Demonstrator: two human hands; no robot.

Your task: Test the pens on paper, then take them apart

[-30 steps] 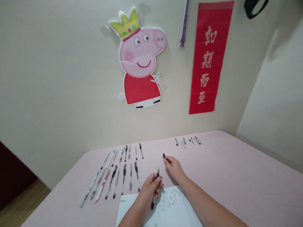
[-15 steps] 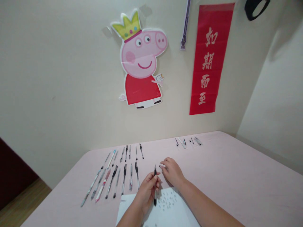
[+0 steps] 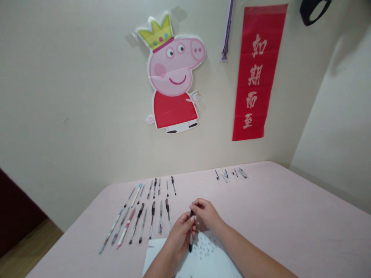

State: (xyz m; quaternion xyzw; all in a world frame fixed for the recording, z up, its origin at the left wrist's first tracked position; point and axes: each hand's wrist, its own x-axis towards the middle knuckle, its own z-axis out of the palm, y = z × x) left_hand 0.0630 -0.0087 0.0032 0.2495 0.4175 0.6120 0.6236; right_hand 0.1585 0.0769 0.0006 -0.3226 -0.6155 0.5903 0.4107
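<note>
Over the sheet of paper (image 3: pixel 162 253), my left hand (image 3: pixel 183 230) is closed round a pen (image 3: pixel 190 237), a slim one with a dark grip and a black lower end. The pen stands nearly upright, its upper end pointing away from me. My right hand (image 3: pixel 204 210) pinches at that upper end, and its fingers cover the tip. Whether a small dark piece is also between those fingers cannot be made out. Small dark marks cover part of the paper below the hands.
Two rows of pens, among them a black-capped pen (image 3: pixel 152 218) and a pink pen (image 3: pixel 126 227), lie left on the pink tabletop (image 3: pixel 275 231). Several pen parts (image 3: pixel 226 175) lie at the back right. Behind the table rises a wall with a pig cutout (image 3: pixel 175 85) and a red banner (image 3: pixel 259 73).
My right hand has moved left onto the pen's upper end; before, it was apart with a small dark piece at its fingertips. My left hand and the pen have barely moved.
</note>
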